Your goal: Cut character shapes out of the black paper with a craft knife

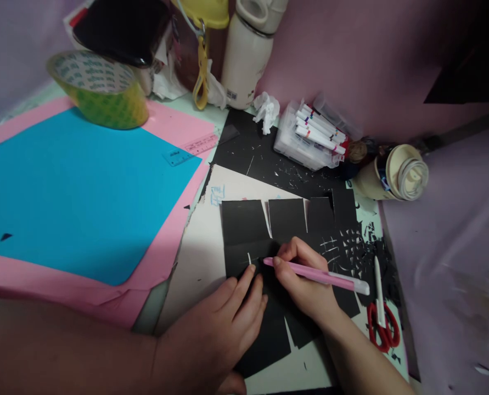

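Note:
My right hand (299,280) is closed around a pink craft knife (318,276), its tip resting on a sheet of black paper (287,219) with folded flaps and small cut-out slits. My left hand (223,323) lies flat with fingers stretched out, pressing the black paper down just left of the knife tip. The black paper rests on a cream board (197,258).
Red-handled scissors (382,323) lie to the right among black scraps. A blue sheet (75,186) on pink paper (162,258) covers the left. At the back are a tape roll (100,88), a white bottle (246,49), a box of markers (310,134) and a toppled jar (396,173).

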{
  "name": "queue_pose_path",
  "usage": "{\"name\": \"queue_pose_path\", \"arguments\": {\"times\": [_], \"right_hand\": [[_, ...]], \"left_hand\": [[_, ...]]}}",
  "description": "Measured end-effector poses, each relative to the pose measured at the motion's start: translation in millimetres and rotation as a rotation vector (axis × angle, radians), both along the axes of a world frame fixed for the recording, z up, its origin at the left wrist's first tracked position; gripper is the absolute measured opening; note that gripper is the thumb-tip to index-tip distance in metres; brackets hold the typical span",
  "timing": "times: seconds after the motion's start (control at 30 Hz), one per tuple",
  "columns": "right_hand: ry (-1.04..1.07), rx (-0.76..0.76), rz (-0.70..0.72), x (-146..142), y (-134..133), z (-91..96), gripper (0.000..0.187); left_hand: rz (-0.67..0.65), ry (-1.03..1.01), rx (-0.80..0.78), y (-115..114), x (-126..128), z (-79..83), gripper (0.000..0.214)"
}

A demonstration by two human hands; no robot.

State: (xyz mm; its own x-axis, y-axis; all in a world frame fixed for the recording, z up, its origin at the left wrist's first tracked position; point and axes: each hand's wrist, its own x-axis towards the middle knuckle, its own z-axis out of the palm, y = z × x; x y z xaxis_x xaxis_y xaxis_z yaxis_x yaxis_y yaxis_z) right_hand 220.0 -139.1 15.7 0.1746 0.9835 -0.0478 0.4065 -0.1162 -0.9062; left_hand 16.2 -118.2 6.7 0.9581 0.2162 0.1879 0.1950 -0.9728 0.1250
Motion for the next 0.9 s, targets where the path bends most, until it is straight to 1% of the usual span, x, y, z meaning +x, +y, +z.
{"name": "queue_pose_path", "arguments": {"times": [0.17, 0.27, 0.33, 0.5, 0.9], "right_hand": [[-0.008, 0.006, -0.006, 1.5, -1.9, -2.2, 0.027], [0.009, 0.055, -0.019, 1.5, -5.1, -4.3, 0.023], [0.008, 0.072, 0.001, 0.9, -7.0, -4.7, 0.019], [-0.035, 0.06, 0.067, -0.8, -7.8, -2.5, 0.014], [-0.069, 0.041, 0.076, -0.9, -5.4, -0.9, 0.013]], "left_hand": [[-0.012, 0.011, 0.006, 0.5, 0.1, -0.9, 0.099], [-0.017, 0.014, 0.004, 0.2, 0.2, -2.0, 0.1], [-0.022, 0.019, 0.003, -0.3, 0.0, -2.4, 0.1], [-0.028, 0.033, -0.003, -0.8, 0.2, -1.3, 0.101], [-0.032, 0.013, 0.002, -0.7, 0.2, -3.0, 0.1]]}}
